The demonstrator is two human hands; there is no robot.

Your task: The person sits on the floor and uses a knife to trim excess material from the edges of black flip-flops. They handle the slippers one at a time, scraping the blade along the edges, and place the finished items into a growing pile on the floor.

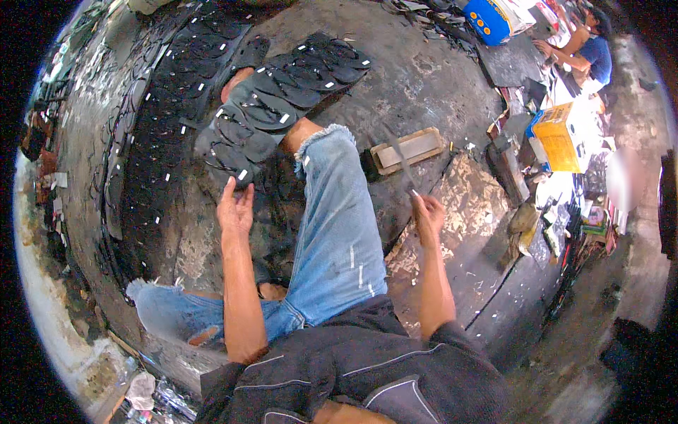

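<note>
My left hand [235,214] is palm up, its fingers stretched and apart. Its fingertips reach the near end of a dark flip-flop [232,152], the nearest in a row of flip-flops [311,71] lying across my leg; firm contact is hard to make out. On the right, my right hand [428,218] pinches a long, thin grey blade [402,160], blurred and pointing away from me. Under the blade lies a pale rectangular block in a wooden frame [409,151], which looks like a sharpening stone.
Many dark flip-flops [152,155] lie in rows at the left. A worn board [459,205] lies by my right hand. Boxes, one yellow [565,134] and one blue [489,20], stand at the right amid scraps. Another person [593,56] works at the far right.
</note>
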